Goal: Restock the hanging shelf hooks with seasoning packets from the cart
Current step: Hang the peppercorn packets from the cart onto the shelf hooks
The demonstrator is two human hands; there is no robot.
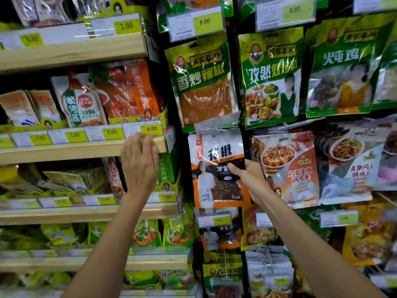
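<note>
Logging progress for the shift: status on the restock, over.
Left hand open, fingers on wooden shelf edge. Right hand gripping black-and-orange packet by its right side. Clear tag holder just above packet top; hooked or not, cannot tell.

right hand (249, 179) grips white-and-orange peppercorn packet (217, 168) at its right edge, thumb on front, packet upright below clear tag holder (217, 123). left hand (139, 162) raised, fingers straight, fingertips at wooden shelf edge (75, 150) by 4.00 price label (152, 129). green chili packet (202, 82) hangs above; tofu sauce packet (287, 168) just right of held packet.
</note>
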